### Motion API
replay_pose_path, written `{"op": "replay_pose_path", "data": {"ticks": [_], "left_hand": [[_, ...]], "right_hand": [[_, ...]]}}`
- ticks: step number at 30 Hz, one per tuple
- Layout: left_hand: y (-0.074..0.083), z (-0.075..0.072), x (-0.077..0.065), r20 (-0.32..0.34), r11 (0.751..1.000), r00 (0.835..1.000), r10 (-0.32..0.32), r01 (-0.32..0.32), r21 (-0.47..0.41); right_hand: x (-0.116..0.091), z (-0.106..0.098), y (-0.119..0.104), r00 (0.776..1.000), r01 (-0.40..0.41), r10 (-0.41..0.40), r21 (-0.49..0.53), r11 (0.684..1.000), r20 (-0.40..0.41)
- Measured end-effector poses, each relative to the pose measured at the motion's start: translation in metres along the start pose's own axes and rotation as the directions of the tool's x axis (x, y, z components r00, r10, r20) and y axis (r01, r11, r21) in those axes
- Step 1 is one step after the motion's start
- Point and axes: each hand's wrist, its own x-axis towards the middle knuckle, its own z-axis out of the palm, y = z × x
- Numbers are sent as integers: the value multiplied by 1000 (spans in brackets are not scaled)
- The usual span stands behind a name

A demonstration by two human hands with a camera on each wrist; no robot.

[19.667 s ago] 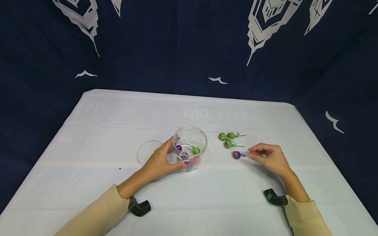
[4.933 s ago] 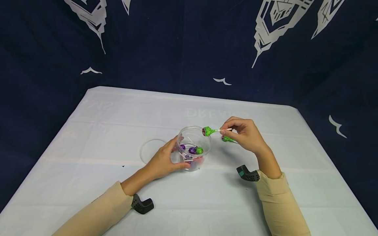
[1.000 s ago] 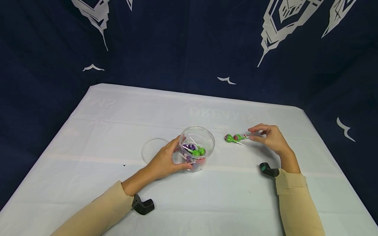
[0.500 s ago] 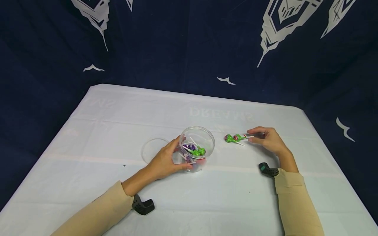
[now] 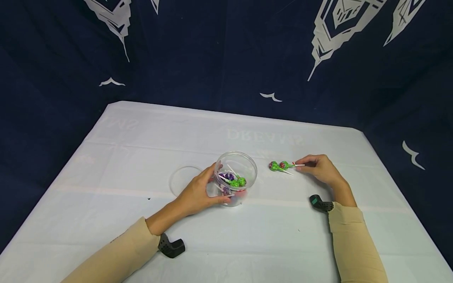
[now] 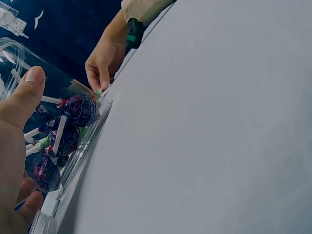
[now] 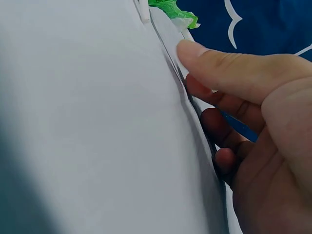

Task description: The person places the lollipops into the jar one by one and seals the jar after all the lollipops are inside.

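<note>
In the head view my left hand [image 5: 196,194] holds the side of a clear round plastic jar [image 5: 252,173] with an open top. Purple lollipops [image 6: 82,109] and green-wrapped lollipops [image 5: 241,182] with white sticks lie inside it. On the table to the right, two green lollipops lie close together. My right hand [image 5: 320,169] has thumb and forefinger on either side of the stick of the right-hand green lollipop [image 5: 284,165], pinching it near its end. The other green lollipop [image 5: 273,166] rests against it. In the right wrist view the thumb hides most of that stick.
A thin clear round lid [image 5: 184,168] lies left of the jar, partly behind my left hand. A white cloth [image 5: 247,243] covers the table. Behind it hangs a dark blue curtain [image 5: 198,51] with white patterns.
Over the last second my right thumb and forefinger have drawn together at the lollipop's stick. Since the earlier frames, more green lollipops are in the jar and fewer on the table. My left hand keeps its hold.
</note>
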Motion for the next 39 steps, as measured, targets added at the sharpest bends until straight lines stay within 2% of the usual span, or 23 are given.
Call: {"op": "replay_pose_path", "data": {"ticks": [9,19,26,31,39], "left_hand": [[0,0,0,-5,1000,1000,14,-14,-6],[2,0,-1,8,1000,1000,-2,2,-10],[2,-1,1,5,1000,1000,1,-1,1],[1,-1,1,8,1000,1000,2,-2,-2],[0,0,0,-1,1000,1000,1,-1,-4]], "right_hand": [[0,0,1,1000,7,-7,22,1000,-12],[-1,1,1,1000,12,-11,56,998,-12],[0,-2,-3,998,8,-4,64,998,-55],[-1,-5,-7,998,-10,14,65,998,-55],[-3,-5,-11,997,11,-4,84,996,-82]]}}
